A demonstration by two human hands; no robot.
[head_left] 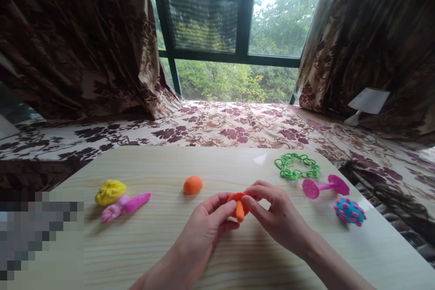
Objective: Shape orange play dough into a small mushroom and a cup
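Observation:
Between my two hands is an orange clay piece [240, 210], a round flattened disc with a short stem that points down toward me. My left hand [212, 222] pinches its left edge between thumb and fingers. On the other side, my right hand [272, 206] grips the disc's right rim, its thumb pressed on the front. The fingers behind the disc are partly hidden. An orange clay lump [193, 185], rounded and smooth, lies on the table just beyond my left hand.
On the left sit a yellow clay lump [110, 191] and a pink clay piece [137, 202] with a mottled end. A green clay chain [297, 166], a pink dumbbell shape [325, 186] and a blue ball with pink dots [350, 211] lie right on the wooden table [152, 253].

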